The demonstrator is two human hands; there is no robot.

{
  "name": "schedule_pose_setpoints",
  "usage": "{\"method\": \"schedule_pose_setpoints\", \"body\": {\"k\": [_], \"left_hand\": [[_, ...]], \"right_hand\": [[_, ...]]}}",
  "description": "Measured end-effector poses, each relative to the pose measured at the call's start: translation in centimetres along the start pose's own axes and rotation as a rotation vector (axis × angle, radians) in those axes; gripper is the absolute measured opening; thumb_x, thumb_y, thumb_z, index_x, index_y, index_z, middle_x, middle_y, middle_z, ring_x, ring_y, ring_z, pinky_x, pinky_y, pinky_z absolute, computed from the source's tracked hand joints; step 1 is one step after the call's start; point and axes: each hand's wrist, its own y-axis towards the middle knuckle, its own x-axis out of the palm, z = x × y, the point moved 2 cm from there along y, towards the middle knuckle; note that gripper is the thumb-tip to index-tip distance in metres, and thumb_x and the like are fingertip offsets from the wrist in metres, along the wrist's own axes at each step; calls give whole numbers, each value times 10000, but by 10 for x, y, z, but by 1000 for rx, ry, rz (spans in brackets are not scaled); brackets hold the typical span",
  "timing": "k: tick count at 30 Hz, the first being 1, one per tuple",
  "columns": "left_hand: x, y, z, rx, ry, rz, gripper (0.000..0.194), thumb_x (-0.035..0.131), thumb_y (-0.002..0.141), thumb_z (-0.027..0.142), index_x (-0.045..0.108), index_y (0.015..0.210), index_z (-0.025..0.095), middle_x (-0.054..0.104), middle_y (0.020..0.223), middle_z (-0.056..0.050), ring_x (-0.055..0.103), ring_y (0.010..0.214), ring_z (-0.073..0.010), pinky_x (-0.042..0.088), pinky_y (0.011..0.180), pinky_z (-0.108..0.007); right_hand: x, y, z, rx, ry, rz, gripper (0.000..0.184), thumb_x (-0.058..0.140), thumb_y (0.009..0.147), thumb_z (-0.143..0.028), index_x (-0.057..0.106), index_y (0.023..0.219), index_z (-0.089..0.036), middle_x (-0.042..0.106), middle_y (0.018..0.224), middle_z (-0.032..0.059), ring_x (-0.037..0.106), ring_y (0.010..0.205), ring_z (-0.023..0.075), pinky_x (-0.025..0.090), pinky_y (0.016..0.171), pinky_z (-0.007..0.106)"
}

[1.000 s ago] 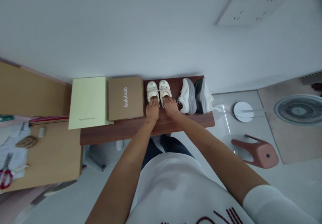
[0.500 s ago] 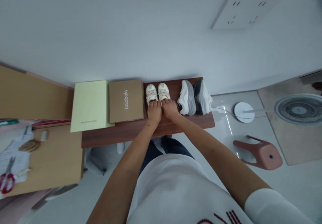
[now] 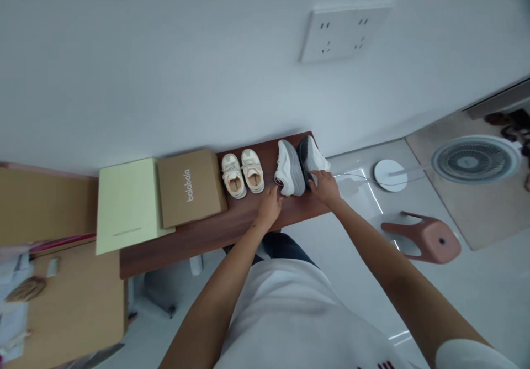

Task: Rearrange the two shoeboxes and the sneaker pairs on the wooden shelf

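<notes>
A pair of large white-and-grey sneakers sits side by side at the right end of a brown wooden shelf (image 3: 240,213). My left hand (image 3: 269,209) is by the heel of the left sneaker (image 3: 291,167), its fingers partly stretched out and holding nothing. At the outer side of the right sneaker (image 3: 317,156), my right hand (image 3: 327,188) has its thumb and fingers apart and appears to touch the shoe near the heel. Just left of my left hand stand two small cream shoes, the left one (image 3: 230,164) and the right one (image 3: 250,162), toes toward the wall.
Left of the small shoes lie a brown shoebox (image 3: 188,189) and a pale green box (image 3: 128,203). A cardboard box (image 3: 83,297) with papers on it stands lower left. Right of the shelf are a pink stool (image 3: 441,240) and a standing fan (image 3: 472,160). A wall socket (image 3: 345,35) is above.
Both hands have let go of the small cream shoes and moved right to the large sneakers. The small shoes now stand apart from my hands. My view has shifted to the right.
</notes>
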Motion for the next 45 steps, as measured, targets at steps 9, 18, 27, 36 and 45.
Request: {"method": "schedule_pose_setpoints", "body": {"k": [9, 18, 27, 36, 45], "left_hand": [[37, 31, 7, -93, -71, -80, 412, 625, 921, 263, 531, 1292, 109, 633, 1263, -197, 605, 1213, -297, 469, 1026, -425], [50, 52, 2, -115, -81, -155, 258, 716, 861, 301, 621, 1055, 159, 695, 1109, -136, 676, 1041, -285, 526, 881, -372], [33, 52, 13, -69, -76, -82, 262, 692, 875, 290, 625, 1071, 130, 688, 1128, -169, 656, 1102, -298, 514, 939, -395], [1, 61, 33, 22, 70, -74, 229, 617, 925, 281, 614, 1129, 177, 703, 1116, -131, 643, 1116, -269, 479, 950, -369], [-13, 72, 56, 90, 317, -115, 247, 584, 916, 233, 613, 1142, 138, 719, 1045, -169, 647, 1134, -305, 434, 997, -409]], "right_hand": [[20, 13, 73, 142, 80, -57, 619, 563, 925, -371, 435, 1431, -40, 605, 1280, 244, 539, 1200, 373, 405, 1040, 464], [25, 33, 91, 321, 379, -316, 376, 662, 889, -451, 682, 1072, -123, 741, 969, 115, 694, 901, 246, 509, 790, 300], [14, 35, 85, 127, 423, -278, 605, 870, 651, -315, 621, 1168, -122, 719, 1083, 100, 660, 968, 256, 514, 833, 315], [-19, 52, 45, -52, 147, -208, 453, 778, 806, -353, 633, 1198, -179, 728, 1081, 101, 674, 1042, 272, 491, 860, 313], [-24, 53, 7, -136, -135, -279, 350, 680, 916, -303, 575, 1215, -153, 672, 1188, 210, 643, 1117, 304, 495, 881, 352]]}}
